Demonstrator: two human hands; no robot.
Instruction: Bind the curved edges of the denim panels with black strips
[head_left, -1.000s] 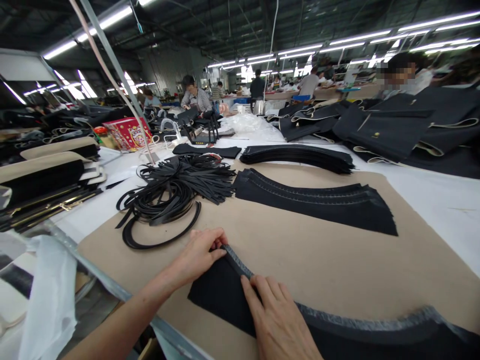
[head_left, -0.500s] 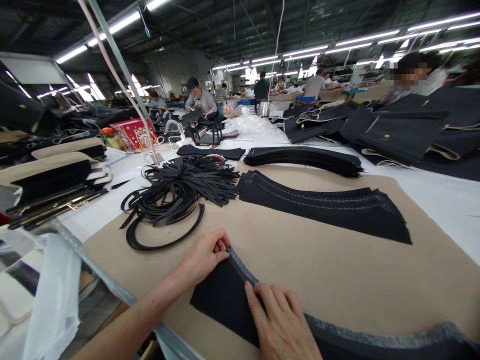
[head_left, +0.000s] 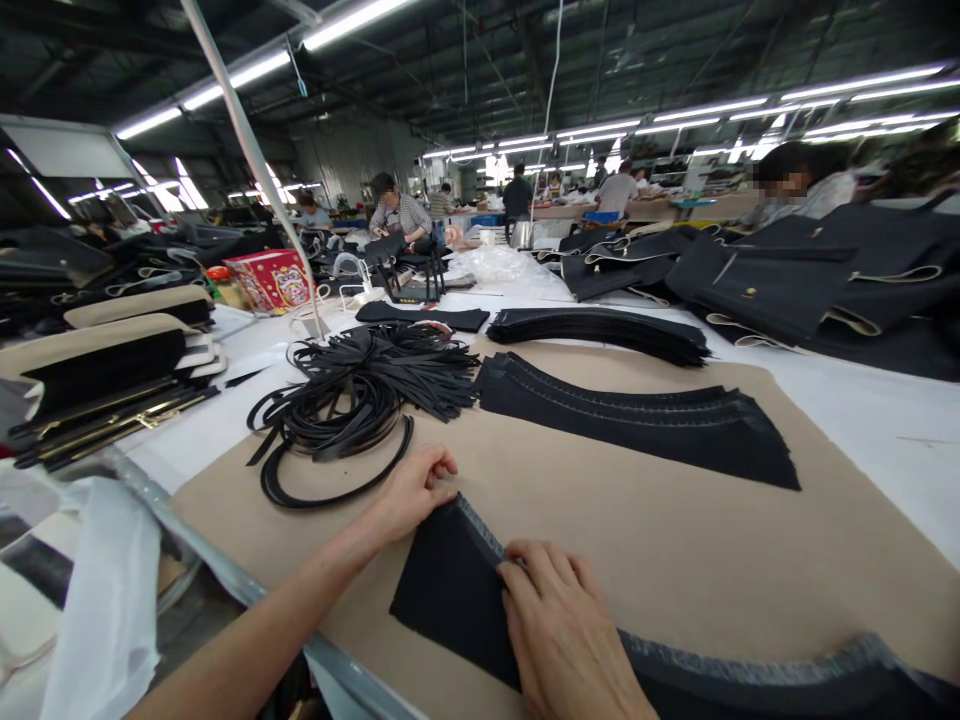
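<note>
A curved black fabric piece with a greyish, shiny strip along its upper edge lies in front of me. At its upper left corner is my left hand, fingers curled and thumb against the corner; the exact hold there is partly hidden. My right hand lies over the middle of the piece, fingers extended and fingertips on the greyish edge. It covers part of the fabric. Beyond my left hand sits a bundle of thin black strips, with one curved strip lying nearer to me.
Brown paper covers the tabletop. Overlapping black curved pieces lie farther back, before a thick black stack. Black bag panels are heaped at right. A pale pole rises at left; co-workers sit beyond.
My right hand has shifted slightly up onto the greyish edge, its fingers closer together. My left fingers have lifted a little at the corner. The view has moved slightly.
</note>
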